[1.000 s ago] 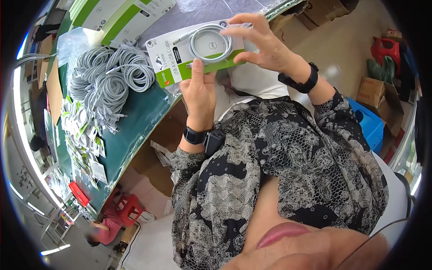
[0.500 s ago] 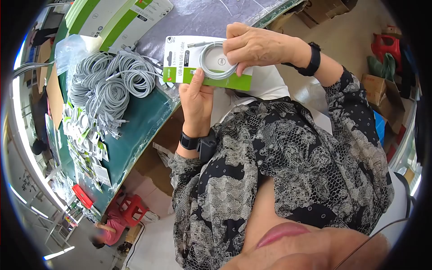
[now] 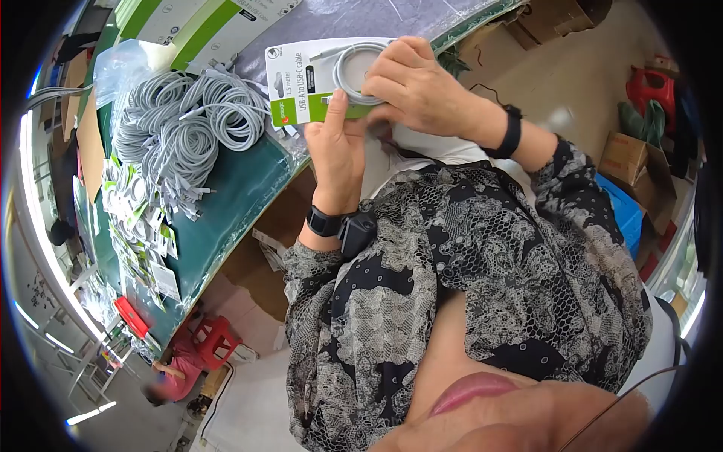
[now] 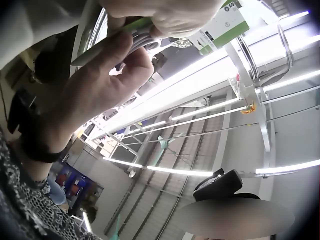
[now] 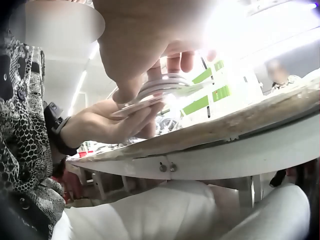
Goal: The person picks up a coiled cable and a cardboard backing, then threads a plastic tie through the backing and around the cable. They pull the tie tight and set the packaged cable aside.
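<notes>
A white and green printed card (image 3: 295, 96) is held over the table's edge in the head view, with a coiled grey cable (image 3: 340, 74) lying on its face. The left hand (image 3: 336, 154) pinches the card's lower edge, its thumb on the front and its other fingers behind. The right hand (image 3: 422, 89) grips the coil and the card's right part with curled fingers, covering part of both. In the right wrist view the coil (image 5: 165, 84) stands between the two hands, under the right hand's fingers.
A heap of coiled grey cables (image 3: 169, 139) lies on the green table (image 3: 233, 188) at the left, carded pieces (image 3: 143, 218) below it. Large green and white sheets (image 3: 226, 30) and a plastic bag (image 3: 124, 71) lie behind. Cardboard boxes (image 3: 633, 162) stand at the right.
The right hand was off the card with fingers spread a second ago; it now grips the coil and card. Since the half-second frame, card and hands have shifted slightly up and left.
</notes>
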Motion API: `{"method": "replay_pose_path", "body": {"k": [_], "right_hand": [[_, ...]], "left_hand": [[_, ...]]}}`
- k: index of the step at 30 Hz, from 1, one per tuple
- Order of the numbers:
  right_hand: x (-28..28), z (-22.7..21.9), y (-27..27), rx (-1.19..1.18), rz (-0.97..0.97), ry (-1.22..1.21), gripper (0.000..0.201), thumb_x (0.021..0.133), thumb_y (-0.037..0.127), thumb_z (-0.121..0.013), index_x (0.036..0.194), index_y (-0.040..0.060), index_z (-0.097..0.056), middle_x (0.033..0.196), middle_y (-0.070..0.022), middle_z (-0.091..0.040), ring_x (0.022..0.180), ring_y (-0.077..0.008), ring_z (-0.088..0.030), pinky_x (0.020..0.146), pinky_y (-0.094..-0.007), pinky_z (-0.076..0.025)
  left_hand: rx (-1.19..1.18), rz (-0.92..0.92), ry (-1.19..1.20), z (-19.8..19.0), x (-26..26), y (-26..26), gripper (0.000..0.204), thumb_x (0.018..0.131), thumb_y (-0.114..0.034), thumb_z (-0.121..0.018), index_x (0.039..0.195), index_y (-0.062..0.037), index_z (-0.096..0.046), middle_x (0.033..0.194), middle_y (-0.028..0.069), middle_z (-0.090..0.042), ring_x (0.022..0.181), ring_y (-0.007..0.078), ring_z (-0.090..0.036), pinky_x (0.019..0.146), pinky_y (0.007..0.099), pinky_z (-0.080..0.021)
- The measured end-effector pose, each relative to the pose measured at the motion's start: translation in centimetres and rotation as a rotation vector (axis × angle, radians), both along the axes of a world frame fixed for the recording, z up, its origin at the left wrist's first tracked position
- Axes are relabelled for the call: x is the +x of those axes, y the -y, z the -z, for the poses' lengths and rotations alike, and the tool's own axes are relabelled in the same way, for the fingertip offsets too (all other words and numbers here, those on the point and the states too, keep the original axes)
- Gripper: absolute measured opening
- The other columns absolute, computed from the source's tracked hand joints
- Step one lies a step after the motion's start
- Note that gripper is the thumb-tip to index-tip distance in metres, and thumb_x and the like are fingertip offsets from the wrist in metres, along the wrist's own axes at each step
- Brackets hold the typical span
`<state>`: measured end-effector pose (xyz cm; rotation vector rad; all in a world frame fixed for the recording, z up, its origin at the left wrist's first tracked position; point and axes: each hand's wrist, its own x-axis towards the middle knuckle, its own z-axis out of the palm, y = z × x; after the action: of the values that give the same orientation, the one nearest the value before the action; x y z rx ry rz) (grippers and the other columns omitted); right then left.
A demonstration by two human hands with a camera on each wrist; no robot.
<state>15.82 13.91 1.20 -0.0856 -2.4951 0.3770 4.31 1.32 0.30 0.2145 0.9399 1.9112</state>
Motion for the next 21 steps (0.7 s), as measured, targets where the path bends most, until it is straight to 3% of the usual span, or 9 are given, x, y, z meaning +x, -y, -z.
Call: {"method": "replay_pose_path", "body": {"k": [3, 10, 11, 14, 15, 19, 21], "right_hand": [[-0.3, 0.2, 0.4, -0.035, 0.053, -0.03, 0.027, 0.07, 0.025, -0.07, 0.088, 0.0123, -0.054, 0.088, -0.0009, -0.054, 0.095, -0.0226, -0.05, 0.095, -0.0406, -0.031], [-0.1, 0.4, 0.4, -0.084, 0.034, 0.049, 0.024, 0.073, 0.027, -0.068, 0.084, 0.0123, -0.052, 0.087, -0.0029, -0.053, 0.095, -0.0228, -0.05, 0.097, -0.043, -0.029], [0.0, 0.6, 0.2, -0.056, 0.015, 0.035, 0.027, 0.074, 0.03, -0.067, 0.091, 0.012, -0.056, 0.092, -0.0041, -0.054, 0.097, -0.0235, -0.049, 0.098, -0.0439, -0.027], [0.6, -0.7, -1.8, -0.095, -0.012, -0.087, 0.026, 0.077, 0.026, -0.064, 0.098, 0.0129, -0.057, 0.098, -0.0047, -0.055, 0.101, -0.0231, -0.048, 0.095, -0.0415, -0.029], [0.8, -0.4, -3.2, -0.144, 0.034, -0.074, 0.03, 0.079, 0.021, -0.061, 0.108, 0.0154, -0.059, 0.108, -0.0058, -0.054, 0.105, -0.0228, -0.048, 0.097, -0.041, -0.03], [1.1, 2.4, -11.2, -0.235, 0.204, 0.038, 0.033, 0.081, 0.014, -0.056, 0.113, 0.0167, -0.06, 0.116, -0.0045, -0.053, 0.109, -0.0219, -0.048, 0.099, -0.0398, -0.03], [0.9, 2.2, -12.4, 0.287, 0.259, 0.118, 0.036, 0.081, 0.009, -0.052, 0.115, 0.0152, -0.061, 0.119, -0.0032, -0.053, 0.111, -0.02, -0.047, 0.101, -0.038, -0.03]], "left_hand": [[-0.069, 0.001, -0.038, -0.2, -0.1, 0.0, 0.023, 0.093, -0.007, -0.05, 0.115, -0.0003, -0.052, 0.109, 0.0097, -0.06, 0.095, 0.0202, -0.061, 0.08, 0.0414, -0.055], [-0.124, 0.016, -0.149, 0.2, -0.4, 0.8, 0.025, 0.092, -0.004, -0.052, 0.116, 0.0001, -0.052, 0.108, 0.0089, -0.06, 0.095, 0.0201, -0.062, 0.08, 0.0405, -0.055], [-0.156, -0.026, -0.156, 0.2, -0.3, 1.1, 0.025, 0.091, -0.005, -0.055, 0.115, -0.0001, -0.053, 0.106, 0.0078, -0.06, 0.092, 0.018, -0.062, 0.079, 0.0367, -0.055], [-0.141, -0.08, -0.174, -0.4, -0.3, 1.5, 0.028, 0.09, -0.005, -0.058, 0.117, -0.0007, -0.051, 0.107, 0.0073, -0.06, 0.092, 0.0166, -0.062, 0.078, 0.0335, -0.054], [-0.137, -0.086, -0.193, -0.5, -0.8, 1.6, 0.029, 0.09, -0.005, -0.057, 0.118, -0.0002, -0.051, 0.109, 0.0079, -0.059, 0.093, 0.0173, -0.062, 0.078, 0.0342, -0.055], [-0.145, -0.081, -0.206, -0.7, -1.9, 1.8, 0.031, 0.092, -0.005, -0.054, 0.122, 0.0011, -0.048, 0.114, 0.0097, -0.058, 0.096, 0.0192, -0.061, 0.08, 0.0362, -0.055], [-0.144, -0.086, -0.186, -0.7, -2.2, 1.6, 0.033, 0.093, -0.005, -0.052, 0.125, 0.0013, -0.047, 0.116, 0.0105, -0.057, 0.099, 0.0206, -0.061, 0.082, 0.0364, -0.056]]}}
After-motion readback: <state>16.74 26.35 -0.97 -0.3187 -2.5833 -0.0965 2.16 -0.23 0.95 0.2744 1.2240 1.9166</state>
